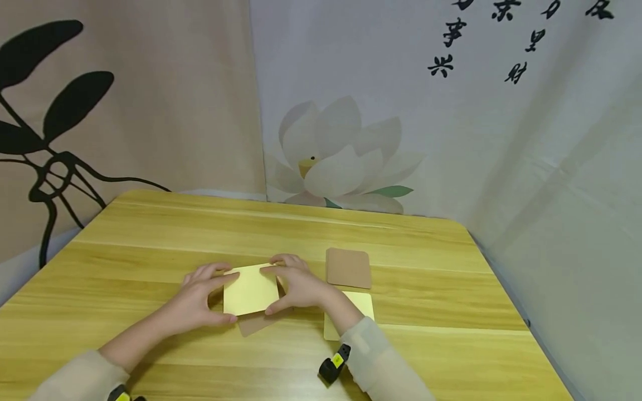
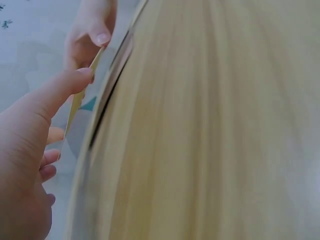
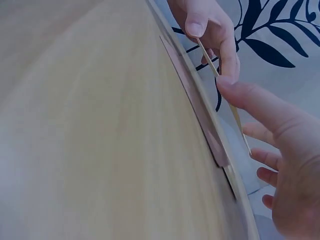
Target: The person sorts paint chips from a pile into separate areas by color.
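One yellow sheet [image 1: 251, 289] is held at the middle of the scene, tilted and raised clear of the table [image 1: 241, 362], with two hands on it. The left hand [image 1: 197, 299] pinches its left edge between thumb and fingers, and the right hand [image 1: 303, 287] pinches its right edge likewise. Below the sheet, one brown card [image 1: 258, 323] lies on the table, its near part showing past the sheet's near edge. To the right lie two more pieces: one square brown card [image 1: 348, 269] on the far side and one yellow card [image 1: 362, 303] just nearer, partly covered by the right forearm. That makes four pieces in sight, two yellow and two brown. Two pale sleeves show, with one black device [image 1: 334, 365] at the right wrist and another [image 1: 120, 394] at the left. Beyond the table's far edge, the cloth bears one large pale flower [image 1: 341, 156].
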{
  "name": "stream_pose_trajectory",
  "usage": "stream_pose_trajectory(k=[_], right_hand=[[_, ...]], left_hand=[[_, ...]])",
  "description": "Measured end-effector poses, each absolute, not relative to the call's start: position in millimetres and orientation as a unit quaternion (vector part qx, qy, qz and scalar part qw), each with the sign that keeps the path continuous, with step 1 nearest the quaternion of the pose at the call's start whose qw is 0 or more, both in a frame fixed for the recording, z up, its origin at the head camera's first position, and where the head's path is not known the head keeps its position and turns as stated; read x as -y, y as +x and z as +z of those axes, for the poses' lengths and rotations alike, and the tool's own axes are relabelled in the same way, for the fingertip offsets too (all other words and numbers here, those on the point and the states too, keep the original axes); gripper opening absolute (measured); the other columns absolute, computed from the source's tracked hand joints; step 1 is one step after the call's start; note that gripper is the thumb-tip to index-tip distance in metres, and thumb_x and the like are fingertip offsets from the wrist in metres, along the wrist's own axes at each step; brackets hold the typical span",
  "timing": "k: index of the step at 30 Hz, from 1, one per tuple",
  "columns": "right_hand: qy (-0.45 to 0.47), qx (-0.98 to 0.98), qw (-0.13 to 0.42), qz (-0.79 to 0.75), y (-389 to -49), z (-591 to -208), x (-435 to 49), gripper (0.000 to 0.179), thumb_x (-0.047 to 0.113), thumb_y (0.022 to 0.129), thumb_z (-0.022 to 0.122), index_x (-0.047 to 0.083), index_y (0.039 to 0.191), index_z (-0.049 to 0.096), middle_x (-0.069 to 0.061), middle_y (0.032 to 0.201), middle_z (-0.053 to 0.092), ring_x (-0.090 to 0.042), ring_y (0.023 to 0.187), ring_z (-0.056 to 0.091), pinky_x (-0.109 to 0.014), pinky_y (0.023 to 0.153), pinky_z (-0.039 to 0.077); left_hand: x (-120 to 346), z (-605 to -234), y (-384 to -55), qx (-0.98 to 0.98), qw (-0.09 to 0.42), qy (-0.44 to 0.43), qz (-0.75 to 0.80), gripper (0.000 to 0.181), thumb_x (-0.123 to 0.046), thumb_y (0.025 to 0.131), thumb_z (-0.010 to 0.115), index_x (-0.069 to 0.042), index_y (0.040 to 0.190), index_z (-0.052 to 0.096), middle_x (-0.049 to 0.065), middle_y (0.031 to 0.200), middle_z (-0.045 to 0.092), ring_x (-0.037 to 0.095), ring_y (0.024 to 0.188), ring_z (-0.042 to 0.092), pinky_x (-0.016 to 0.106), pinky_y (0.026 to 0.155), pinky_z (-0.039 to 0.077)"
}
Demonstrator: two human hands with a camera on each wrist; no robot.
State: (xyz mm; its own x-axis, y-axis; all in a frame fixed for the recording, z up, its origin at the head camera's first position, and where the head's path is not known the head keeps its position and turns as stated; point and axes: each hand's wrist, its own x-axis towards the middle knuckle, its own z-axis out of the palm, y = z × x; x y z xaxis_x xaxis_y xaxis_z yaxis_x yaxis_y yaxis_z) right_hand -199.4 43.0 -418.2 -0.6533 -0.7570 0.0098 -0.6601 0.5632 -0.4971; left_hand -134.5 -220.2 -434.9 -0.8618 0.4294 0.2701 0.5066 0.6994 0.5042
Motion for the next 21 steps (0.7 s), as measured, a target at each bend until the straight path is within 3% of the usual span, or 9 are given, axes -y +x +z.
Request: stream_pose_trajectory(k=[7, 16, 21], right_hand=[[-0.388, -0.880, 0.088, -0.258, -190.9, -415.2, -62.1, 0.088, 0.051, 0.069, 0.082, 0.023, 0.144, 0.046, -0.003, 0.148, 0.030, -0.022, 0.138, 0.018, -0.052, 0.106, 0.025], [-0.361, -0.885, 0.088, -0.279, -180.5, -411.5, -86.5, 0.087, 0.047, 0.069, 0.084, 0.021, 0.143, 0.046, -0.005, 0.147, 0.030, -0.023, 0.137, 0.019, -0.052, 0.103, 0.029], [-0.349, -0.889, 0.085, -0.284, -176.1, -409.7, -102.2, 0.088, 0.047, 0.068, 0.084, 0.020, 0.143, 0.046, -0.005, 0.146, 0.030, -0.024, 0.135, 0.023, -0.051, 0.102, 0.031]], left_hand=[[206.2, -432.6, -137.0, 0.910, 0.058, -0.268, -0.311, 0.092, -0.056, 0.066, 0.080, 0.000, 0.134, 0.054, 0.017, 0.140, 0.038, 0.040, 0.128, 0.027, 0.066, 0.094, 0.018], [184.4, -431.2, -140.1, 0.897, 0.046, -0.277, -0.341, 0.089, -0.043, 0.062, 0.088, -0.003, 0.135, 0.054, 0.015, 0.143, 0.037, 0.037, 0.130, 0.026, 0.067, 0.097, 0.013], [169.9, -430.3, -142.8, 0.892, 0.038, -0.284, -0.349, 0.089, -0.044, 0.063, 0.087, -0.006, 0.136, 0.053, 0.013, 0.144, 0.037, 0.037, 0.131, 0.024, 0.067, 0.097, 0.012]])
